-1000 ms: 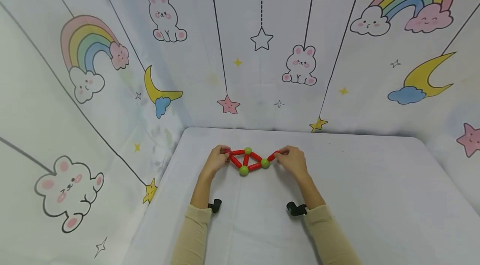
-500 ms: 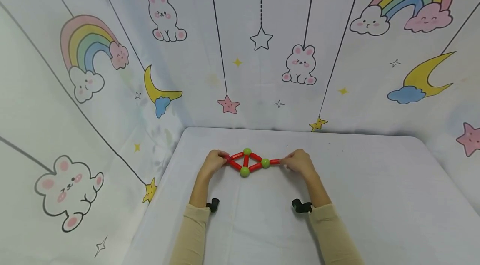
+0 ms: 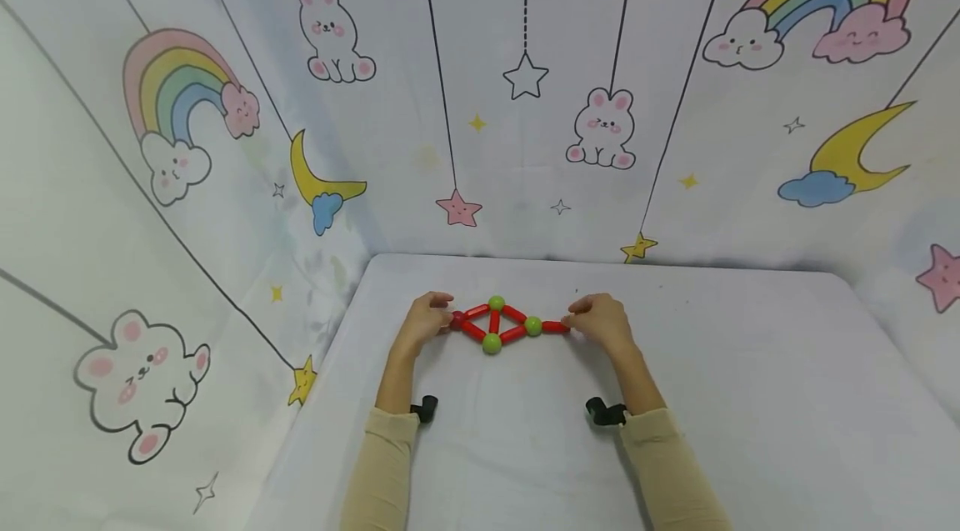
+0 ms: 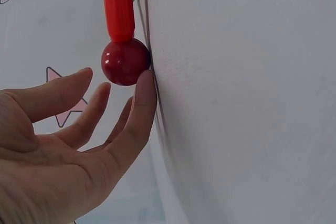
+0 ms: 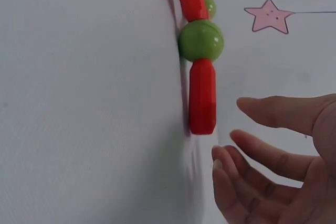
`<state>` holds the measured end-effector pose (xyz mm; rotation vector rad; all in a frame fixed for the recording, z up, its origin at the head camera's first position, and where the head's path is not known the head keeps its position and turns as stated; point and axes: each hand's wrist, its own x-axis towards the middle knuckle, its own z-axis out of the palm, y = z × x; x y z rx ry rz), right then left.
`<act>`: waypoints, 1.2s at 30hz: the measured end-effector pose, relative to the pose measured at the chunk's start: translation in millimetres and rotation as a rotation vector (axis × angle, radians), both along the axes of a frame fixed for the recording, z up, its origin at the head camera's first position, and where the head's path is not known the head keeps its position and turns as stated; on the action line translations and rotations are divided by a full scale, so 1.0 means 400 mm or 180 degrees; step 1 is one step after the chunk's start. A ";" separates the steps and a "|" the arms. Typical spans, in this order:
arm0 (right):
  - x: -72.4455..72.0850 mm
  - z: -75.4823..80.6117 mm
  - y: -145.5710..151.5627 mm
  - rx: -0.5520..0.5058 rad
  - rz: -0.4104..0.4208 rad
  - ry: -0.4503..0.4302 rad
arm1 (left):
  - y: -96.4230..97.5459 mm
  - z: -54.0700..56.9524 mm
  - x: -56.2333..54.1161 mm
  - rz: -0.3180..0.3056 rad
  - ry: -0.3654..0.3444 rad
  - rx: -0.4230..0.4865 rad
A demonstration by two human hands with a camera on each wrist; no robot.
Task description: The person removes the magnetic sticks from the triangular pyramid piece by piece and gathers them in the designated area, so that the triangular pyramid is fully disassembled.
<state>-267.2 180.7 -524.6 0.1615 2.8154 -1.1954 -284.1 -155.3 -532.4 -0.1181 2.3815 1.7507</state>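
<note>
The end red stick (image 3: 555, 327) swung toward me: one second before, it pointed up and away, and now it lay almost straight out to the right. My right hand (image 3: 602, 321) moved out with it and let go. Its fingers were loose and a bit bent, with a gap to the thumb, holding nothing, just beside the stick's free end. My left hand (image 3: 427, 321) had loosened too. Its thumb was away from the red ball (image 4: 125, 62), and one fingertip was at the ball's edge, but I could not tell if it touched. The toy (image 3: 494, 323) lay flat on the white table (image 3: 675, 398), between my hands. It was a diamond of red sticks, with one more across the middle. A far green ball (image 3: 497, 303), a near green ball (image 3: 492, 343) and a right green ball (image 3: 533, 326) made the other corners, and the end stick poked out from the right one
</note>
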 end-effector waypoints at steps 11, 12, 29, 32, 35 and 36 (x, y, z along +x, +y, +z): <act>0.018 0.047 -0.136 -0.0365 0.0399 0.0618 | 0.011 -0.008 -0.005 -0.0043 -0.0030 0.0259; 0.019 0.047 -0.153 -0.0399 0.0439 0.0610 | 0.014 -0.007 -0.004 -0.0065 -0.0032 0.0279; 0.009 -0.008 -0.330 0.0107 0.0876 0.0864 | 0.057 -0.021 0.011 -0.0293 -0.0102 0.0449; 0.007 -0.013 -0.341 0.0136 0.0881 0.0920 | 0.061 -0.018 0.011 -0.0294 -0.0090 0.0457; 0.009 -0.015 -0.353 0.0075 0.0852 0.1048 | 0.061 -0.019 0.009 -0.0281 -0.0064 0.0474; 0.010 -0.016 -0.357 0.0047 0.0847 0.1100 | 0.061 -0.020 0.008 -0.0272 -0.0065 0.0492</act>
